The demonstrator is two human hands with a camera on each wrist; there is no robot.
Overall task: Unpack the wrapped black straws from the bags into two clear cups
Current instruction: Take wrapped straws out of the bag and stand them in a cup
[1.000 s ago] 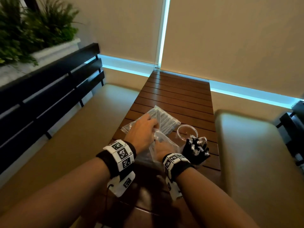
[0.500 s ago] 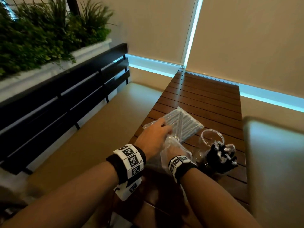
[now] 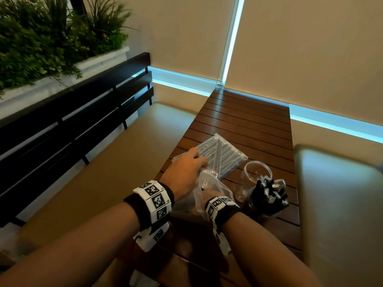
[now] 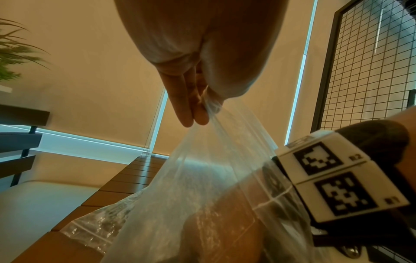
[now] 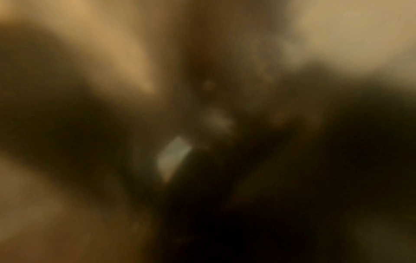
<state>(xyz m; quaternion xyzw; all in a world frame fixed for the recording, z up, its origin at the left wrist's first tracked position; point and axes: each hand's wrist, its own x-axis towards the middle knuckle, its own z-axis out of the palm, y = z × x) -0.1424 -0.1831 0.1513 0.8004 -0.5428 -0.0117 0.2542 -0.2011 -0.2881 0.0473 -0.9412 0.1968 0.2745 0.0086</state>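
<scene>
My left hand [image 3: 194, 162] pinches the upper edge of a clear plastic bag [image 3: 213, 189] and holds it up off the wooden table [image 3: 248, 121]; the left wrist view shows the fingers [image 4: 191, 113] pinching the film of that bag [image 4: 213, 178]. My right hand [image 3: 209, 193] is pushed inside the bag, its fingers hidden by the plastic. The right wrist view is a dark blur. A second, sealed bag of wrapped straws [image 3: 221, 154] lies flat behind. To the right, one clear cup [image 3: 257, 172] stands without straws and another cup [image 3: 267, 197] holds several wrapped black straws.
Cushioned benches flank the table on the left [image 3: 103, 183] and right [image 3: 339, 204]. A black slatted backrest [image 3: 72, 112] and a planter with greenery [image 3: 51, 42] lie to the left. Blinds close off the far end of the table.
The head view has swung left and pulled back. My left hand has lifted the bag's edge a little higher, and the right hand has stayed inside the bag.
</scene>
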